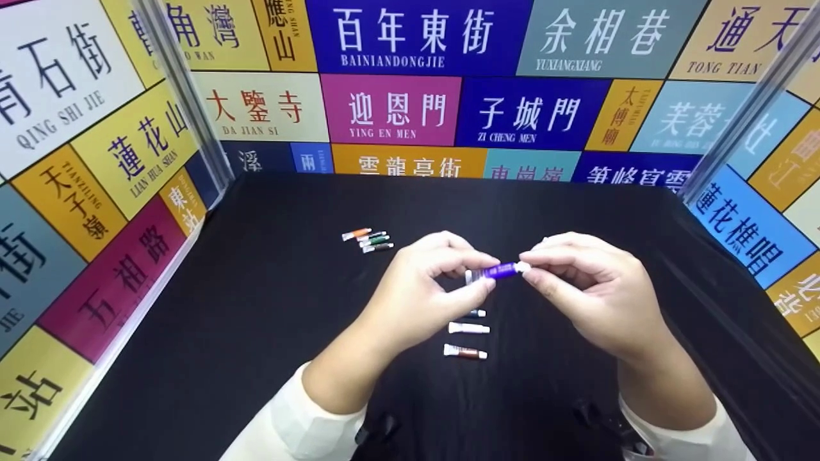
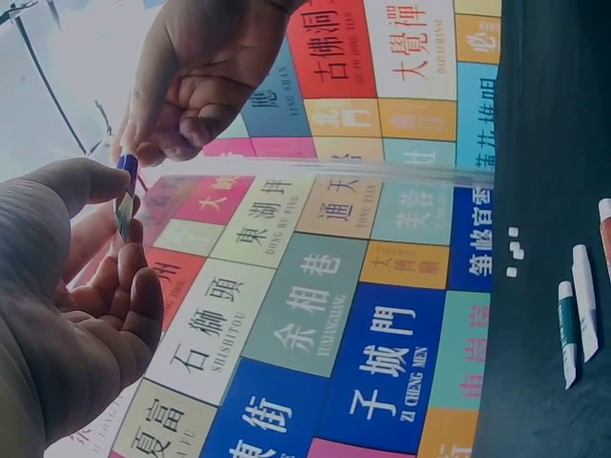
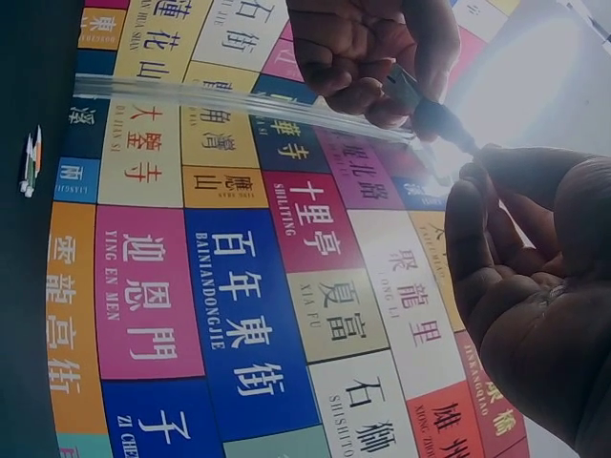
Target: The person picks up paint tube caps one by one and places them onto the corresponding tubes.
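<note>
Between both hands is a small purple paint tube (image 1: 503, 271), held nearly level above the table. My left hand (image 1: 430, 285) pinches its body with thumb and fingertips. At the tube's other end, my right hand (image 1: 592, 288) pinches the white cap (image 1: 523, 267). The cap is mostly covered by fingertips, so whether it is still on the tube is hard to tell. Below the hands lie a dark tube (image 1: 475, 314), a white tube (image 1: 469, 328) and a reddish-brown tube (image 1: 466, 352), roughly in a column. The left wrist view shows the purple tube (image 2: 125, 181) end-on, partly hidden by fingers.
Farther back on the black tablecloth (image 1: 275, 307) lies a cluster with an orange tube (image 1: 356, 234), a green tube (image 1: 374, 241) and a dark tube (image 1: 378, 248). Several small white caps (image 2: 516, 251) sit on the cloth. Panels with printed street names (image 1: 391, 109) enclose the table.
</note>
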`<act>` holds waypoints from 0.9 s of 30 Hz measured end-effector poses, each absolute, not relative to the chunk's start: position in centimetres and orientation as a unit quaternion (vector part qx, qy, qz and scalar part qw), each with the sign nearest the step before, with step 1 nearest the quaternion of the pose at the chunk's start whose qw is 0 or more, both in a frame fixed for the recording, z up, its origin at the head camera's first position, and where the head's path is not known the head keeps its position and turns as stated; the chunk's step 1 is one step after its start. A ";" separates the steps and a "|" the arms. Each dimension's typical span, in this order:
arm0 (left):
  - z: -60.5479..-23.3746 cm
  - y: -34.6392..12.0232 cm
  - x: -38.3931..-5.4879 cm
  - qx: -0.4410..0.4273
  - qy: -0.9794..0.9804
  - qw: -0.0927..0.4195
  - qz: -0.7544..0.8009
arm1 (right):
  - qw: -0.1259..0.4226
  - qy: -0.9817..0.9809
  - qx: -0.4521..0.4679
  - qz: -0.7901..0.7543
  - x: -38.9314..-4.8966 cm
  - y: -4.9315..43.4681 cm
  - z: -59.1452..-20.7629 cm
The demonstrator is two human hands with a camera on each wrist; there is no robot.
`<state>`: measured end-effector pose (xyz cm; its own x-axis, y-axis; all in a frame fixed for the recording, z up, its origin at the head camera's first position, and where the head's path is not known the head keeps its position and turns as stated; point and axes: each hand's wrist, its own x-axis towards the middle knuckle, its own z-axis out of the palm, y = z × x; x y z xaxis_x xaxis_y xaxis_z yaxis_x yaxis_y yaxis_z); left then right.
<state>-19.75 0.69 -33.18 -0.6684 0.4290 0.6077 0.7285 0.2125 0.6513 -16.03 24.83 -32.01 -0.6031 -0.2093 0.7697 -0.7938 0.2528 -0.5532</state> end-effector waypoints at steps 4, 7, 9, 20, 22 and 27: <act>-33.2 0.7 -19.8 -0.381 -0.763 0.152 -0.499 | 0.288 -0.754 0.330 0.489 -16.0 24.9 -32.0; -33.2 0.7 -19.7 -0.382 -0.762 0.151 -0.500 | 0.289 -0.770 0.317 0.472 -16.0 25.0 -31.9; -33.2 0.8 -19.8 -0.384 -0.760 0.150 -0.503 | 0.292 -0.777 0.306 0.466 -16.1 25.1 -32.0; -33.5 0.9 -19.7 -0.385 -0.754 0.136 -0.514 | 0.291 -0.803 0.272 0.443 -16.3 25.1 -32.3; -33.5 0.9 -19.7 -0.383 -0.756 0.136 -0.513 | 0.287 -0.804 0.273 0.443 -16.3 25.1 -32.3; -33.5 0.9 -19.8 -0.375 -0.761 0.138 -0.511 | 0.264 -0.789 0.284 0.476 -16.3 25.3 -32.2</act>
